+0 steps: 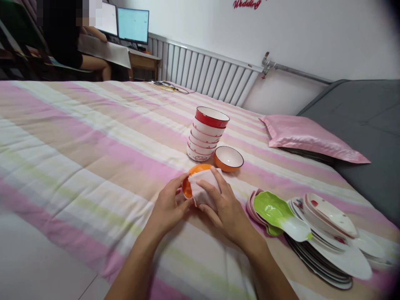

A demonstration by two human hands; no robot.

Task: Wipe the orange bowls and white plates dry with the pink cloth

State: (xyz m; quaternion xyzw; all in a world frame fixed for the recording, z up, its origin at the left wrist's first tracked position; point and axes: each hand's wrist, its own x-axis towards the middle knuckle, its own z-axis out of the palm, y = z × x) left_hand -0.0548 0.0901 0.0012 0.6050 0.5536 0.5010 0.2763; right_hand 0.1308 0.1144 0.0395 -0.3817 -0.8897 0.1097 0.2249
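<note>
An orange bowl (200, 168) is held over the bed, partly hidden by my fingers and a white cloth. My left hand (171, 202) grips its left side, fingers at the rim. My right hand (220, 200) is closed on the white cloth (204, 185) and presses it against the bowl. Just beyond stands a leaning stack of white and red bowls (206, 135), the top one with a red band. To its right a second orange bowl (229, 158), white inside with a dark rim, sits upright on the bedspread.
Right of my hands lie a green leaf-shaped dish (271, 208) and stacked plates (331, 216). Behind them is a pink pillow (312, 135) against a grey headboard (359, 112). Cables (170, 86) lie at the bed's far edge. A person (65, 41) sits at a desk with monitors (133, 25).
</note>
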